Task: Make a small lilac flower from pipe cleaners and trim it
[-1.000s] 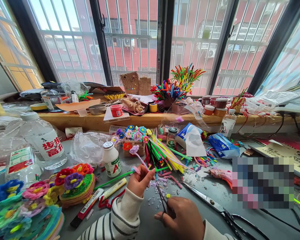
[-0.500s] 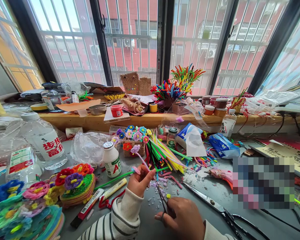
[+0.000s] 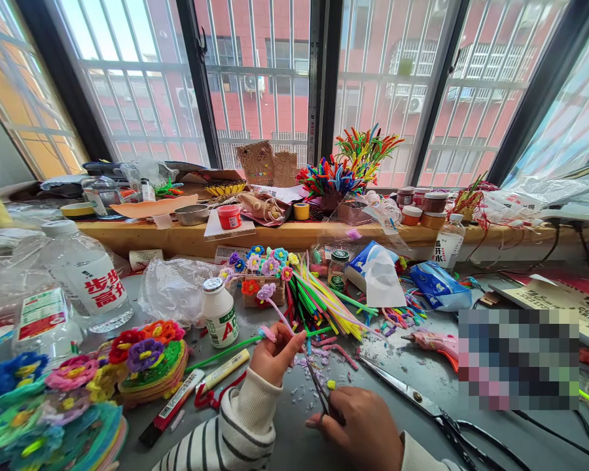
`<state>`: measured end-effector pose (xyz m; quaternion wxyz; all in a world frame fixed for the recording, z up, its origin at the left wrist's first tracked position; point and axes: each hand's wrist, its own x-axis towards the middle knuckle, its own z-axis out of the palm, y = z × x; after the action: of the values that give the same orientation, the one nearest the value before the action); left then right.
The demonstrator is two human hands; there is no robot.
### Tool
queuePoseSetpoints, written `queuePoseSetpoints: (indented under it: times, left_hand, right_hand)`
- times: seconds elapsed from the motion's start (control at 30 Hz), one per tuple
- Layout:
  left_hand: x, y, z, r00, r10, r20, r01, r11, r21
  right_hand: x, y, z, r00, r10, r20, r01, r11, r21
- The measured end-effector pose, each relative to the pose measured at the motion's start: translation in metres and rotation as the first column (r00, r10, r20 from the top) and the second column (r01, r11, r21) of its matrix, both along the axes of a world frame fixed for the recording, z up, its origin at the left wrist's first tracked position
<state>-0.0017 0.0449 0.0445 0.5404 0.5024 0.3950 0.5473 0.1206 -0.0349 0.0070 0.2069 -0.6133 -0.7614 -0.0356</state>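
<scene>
Between thumb and fingertips, my left hand [image 3: 271, 353] pinches a lilac pipe cleaner [image 3: 281, 315]. A lilac flower with a yellow centre [image 3: 266, 292] appears at its upper end, in front of a small woven basket [image 3: 260, 299] of pipe-cleaner flowers. A curled pink-lilac piece [image 3: 267, 333] shows beside the same fingers. My right hand [image 3: 360, 422] grips small scissors [image 3: 316, 379], its thumb at the handle loops. Their blades point up toward the left fingertips; whether they touch the pipe cleaner, I cannot tell. Fuzz clippings [image 3: 302, 394] lie below.
Large scissors [image 3: 417, 396] and a pink glue gun [image 3: 434, 343] lie at right. Loose pipe cleaners [image 3: 331, 301] spread behind my hands. A white bottle [image 3: 219, 314], a marker [image 3: 171, 407] and flower-decorated discs [image 3: 152, 366] stand or lie left. Behind is a crowded wooden sill [image 3: 186, 237].
My right hand and the small scissors have shifted very slightly, and the blades look a little closer together. My left hand keeps its pinch in the same place.
</scene>
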Motion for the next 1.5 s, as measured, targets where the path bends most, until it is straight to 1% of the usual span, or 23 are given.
queuePoseSetpoints:
  times: [0.2, 0.33, 0.43, 0.6, 0.8, 1.13, 1.33, 1.4, 1.5]
  left_hand:
    - [-0.001, 0.003, -0.003, 0.999, 0.035, -0.012, -0.034, 0.999, 0.012]
    - [-0.002, 0.003, -0.002, 0.999, 0.047, -0.024, -0.047, 0.999, 0.004]
    - [-0.002, 0.002, -0.001, 0.999, 0.038, -0.037, -0.038, 0.999, 0.004]
    - [0.0, 0.0, -0.001, 0.999, 0.019, -0.044, -0.019, 1.0, 0.005]
    - [0.0, -0.001, -0.001, 0.999, 0.009, -0.034, -0.009, 1.0, 0.002]
    - [0.0, 0.0, -0.002, 1.0, 0.021, -0.013, -0.021, 1.0, -0.012]
    - [0.0, 0.002, -0.004, 1.0, 0.027, 0.017, -0.027, 1.0, -0.009]
    - [-0.001, 0.003, -0.004, 0.999, 0.033, 0.021, -0.033, 0.999, 0.0]
    - [-0.002, 0.004, -0.004, 0.998, 0.053, 0.033, -0.054, 0.999, 0.01]
  right_hand:
    - [0.001, 0.0, -0.004, 1.0, 0.015, -0.025, -0.015, 1.0, -0.02]
    - [0.001, 0.0, -0.001, 0.998, -0.025, -0.064, 0.02, 0.996, -0.081]
    - [0.0, -0.001, 0.003, 0.996, -0.035, -0.085, 0.023, 0.99, -0.137]
    - [-0.002, -0.002, 0.006, 0.997, -0.045, -0.058, 0.033, 0.983, -0.183]
    - [-0.002, -0.003, 0.005, 0.999, -0.025, -0.036, 0.019, 0.987, -0.156]
    - [-0.001, 0.0, -0.001, 1.0, 0.0, -0.014, 0.0, 1.0, -0.025]
    - [-0.001, 0.002, -0.002, 0.998, 0.028, -0.062, -0.027, 0.999, 0.016]
    - [0.0, 0.001, -0.002, 0.995, 0.026, -0.095, -0.026, 1.0, 0.008]
    - [0.0, 0.001, -0.002, 0.983, 0.037, -0.18, -0.044, 0.998, -0.038]
